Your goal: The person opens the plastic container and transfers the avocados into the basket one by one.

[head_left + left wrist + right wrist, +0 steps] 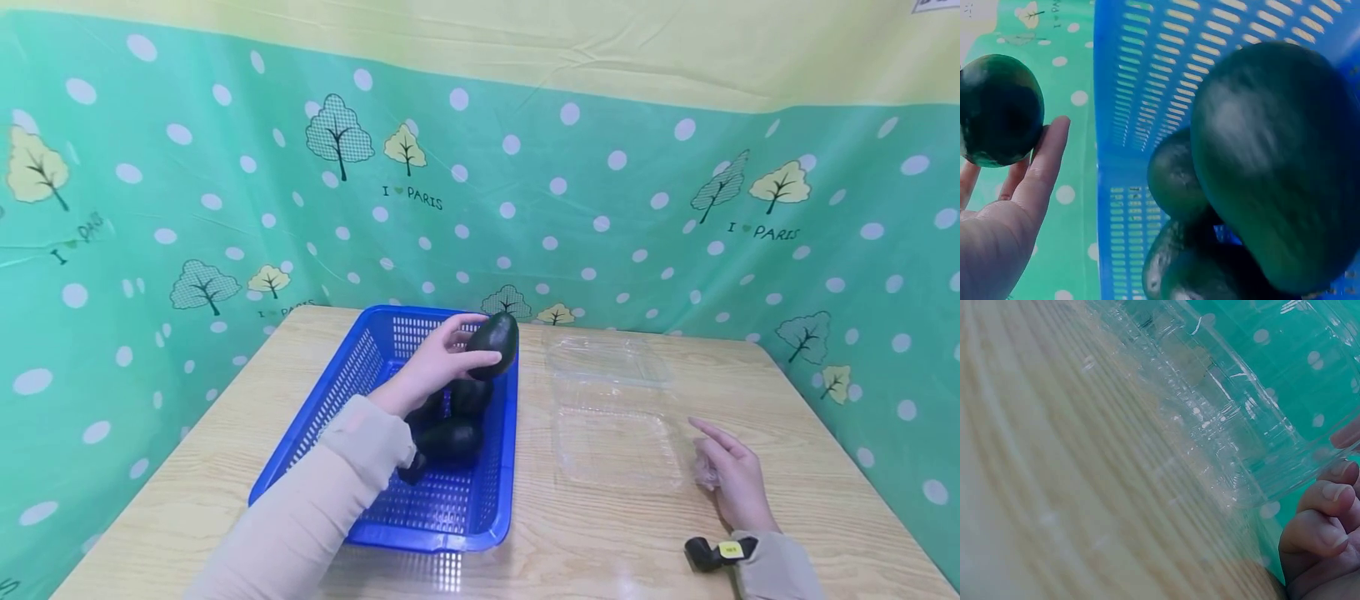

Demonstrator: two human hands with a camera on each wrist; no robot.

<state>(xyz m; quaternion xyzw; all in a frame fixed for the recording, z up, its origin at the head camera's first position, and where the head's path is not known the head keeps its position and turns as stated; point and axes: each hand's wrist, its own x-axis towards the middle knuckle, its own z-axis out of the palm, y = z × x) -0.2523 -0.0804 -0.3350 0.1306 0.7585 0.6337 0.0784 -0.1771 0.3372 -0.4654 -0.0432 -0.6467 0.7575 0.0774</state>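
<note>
My left hand grips a dark green avocado and holds it up over the far right rim of a blue perforated basket. In the left wrist view the held avocado sits on the fingertips of the left hand, beside the basket wall. Several more avocados lie in the basket. A clear plastic clamshell box lies opened flat to the basket's right. My right hand rests on the table at the box's near right corner, fingers loosely bent beside the plastic rim.
A light wooden table carries everything. A green polka-dot curtain with tree prints closes in the back and both sides. A black wrist-worn device sits on my right sleeve.
</note>
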